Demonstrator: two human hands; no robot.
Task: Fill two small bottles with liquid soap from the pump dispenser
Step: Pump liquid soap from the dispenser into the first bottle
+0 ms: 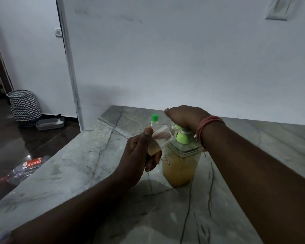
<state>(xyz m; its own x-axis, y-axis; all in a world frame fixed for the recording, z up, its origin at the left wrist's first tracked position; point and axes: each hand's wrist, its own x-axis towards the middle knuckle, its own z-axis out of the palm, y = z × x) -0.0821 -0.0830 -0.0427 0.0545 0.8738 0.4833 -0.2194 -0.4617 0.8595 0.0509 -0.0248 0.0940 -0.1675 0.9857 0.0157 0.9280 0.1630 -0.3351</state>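
Left hand, centre of frame, clasps a small clear bottle, tilted, mouth raised toward the right and tucked beneath the pump head; thumb along the upper side, fingers curled round the lower end. Right hand, just above and right of centre, lies palm-down on the pump top, pressing; whether the fingers wrap the nozzle cannot be told, hidden behind the hand. Red bands at that wrist.

Handling, as a judgement: thin, light plastic in the small bottle, likely to dent under a hard squeeze and to turn slippery once soap smears the wall. Best held round the lower body, as now, mouth kept close under the spout. Narrow neck, so easy to miss and dribble.

Dispenser, centre-right, standing on the marble counter: squarish clear body, green collar, probably heavy enough to stay put under a straight-down push, though a sideways shove might tip or slide it.

Contents: dispenser roughly three-quarters full of cloudy amber soap. Held bottle shows a little amber pooled at its low end, the rest clear. Second bottle, green cap on, stands upright behind, just above centre, near the counter's far edge; fill level too unclear to call.

Task seemingly early, with most of the first bottle left to fill.
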